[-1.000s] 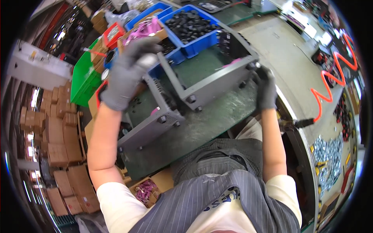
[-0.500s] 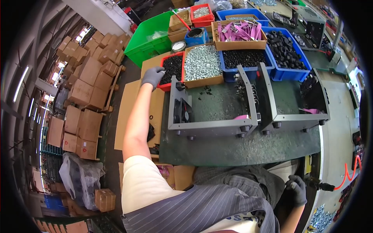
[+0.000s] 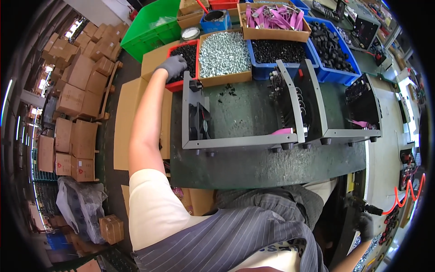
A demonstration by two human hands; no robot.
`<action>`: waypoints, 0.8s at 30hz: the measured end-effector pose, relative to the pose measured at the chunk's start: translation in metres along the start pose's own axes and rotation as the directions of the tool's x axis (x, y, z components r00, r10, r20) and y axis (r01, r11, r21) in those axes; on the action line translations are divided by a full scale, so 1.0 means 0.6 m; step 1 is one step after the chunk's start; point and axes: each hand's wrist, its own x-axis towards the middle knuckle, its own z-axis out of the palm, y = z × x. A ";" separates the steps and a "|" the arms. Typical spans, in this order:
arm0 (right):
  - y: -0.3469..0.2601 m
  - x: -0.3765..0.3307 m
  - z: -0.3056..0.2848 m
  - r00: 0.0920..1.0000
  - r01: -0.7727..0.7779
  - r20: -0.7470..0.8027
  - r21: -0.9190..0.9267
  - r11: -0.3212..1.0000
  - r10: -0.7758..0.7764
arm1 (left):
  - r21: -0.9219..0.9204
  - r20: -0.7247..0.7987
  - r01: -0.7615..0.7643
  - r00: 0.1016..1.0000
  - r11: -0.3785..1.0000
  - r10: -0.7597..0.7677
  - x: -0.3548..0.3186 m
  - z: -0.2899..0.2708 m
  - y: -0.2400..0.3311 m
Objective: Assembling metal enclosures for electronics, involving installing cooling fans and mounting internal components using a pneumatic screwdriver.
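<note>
Apparently part-built, two chassis frames (image 3: pixel 240 142) stand right of the curled fingers of my left hand (image 3: pixel 173 66), at black screws (image 3: pixel 189 53); whether it or my right hand (image 3: pixel 365 226) grips anything, I can't tell.

Can't tell if the left hand (image 3: pixel 172 66) has anything pinched, right hand (image 3: pixel 365 225) is too shadowy to read, and the green crate (image 3: pixel 147 35) gets cropped up top.
</note>
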 end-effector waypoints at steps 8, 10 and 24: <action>-0.139 0.014 0.053 0.989 -0.080 -0.099 0.291 0.953 0.113 | -0.915 0.118 0.153 0.986 0.373 -0.114 0.008 -0.023 -0.039; -0.166 0.025 0.052 0.994 -0.106 0.029 0.181 0.978 0.102 | -0.915 0.180 0.169 0.984 0.366 -0.003 0.014 -0.042 -0.056; -0.251 0.074 0.109 0.837 -0.269 0.387 -0.327 0.906 0.388 | -0.892 -0.087 0.030 0.968 0.451 -0.236 -0.028 -0.016 -0.002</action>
